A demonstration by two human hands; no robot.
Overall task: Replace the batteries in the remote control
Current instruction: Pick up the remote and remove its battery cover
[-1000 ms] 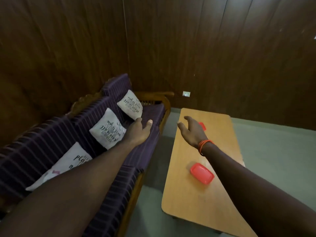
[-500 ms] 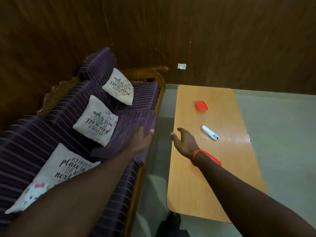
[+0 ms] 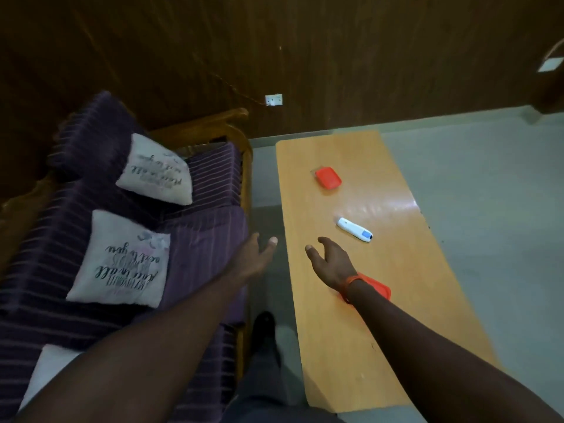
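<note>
A white remote control [image 3: 354, 228] with a blue end lies on the light wooden table [image 3: 360, 331], near its middle. My right hand [image 3: 331, 261] hovers open over the table, a short way in front and to the left of the remote, holding nothing. An orange band circles its wrist. My left hand [image 3: 254, 257] is open above the gap between sofa and table, empty. A small red box [image 3: 328, 177] sits farther back on the table. A second red lid or box [image 3: 377, 287] lies partly hidden under my right wrist.
A purple striped sofa [image 3: 201, 233] with a wooden frame runs along the left, carrying white printed cushions [image 3: 122, 261]. Dark wood panelling with a wall socket [image 3: 273, 99] closes the back. Grey floor [image 3: 494, 190] lies right of the table. My leg and foot [image 3: 265, 340] are between sofa and table.
The view has tilted down and drawn closer. The remote has come into sight on the table. Both hands stay open and apart, now lower and nearer the table's left edge.
</note>
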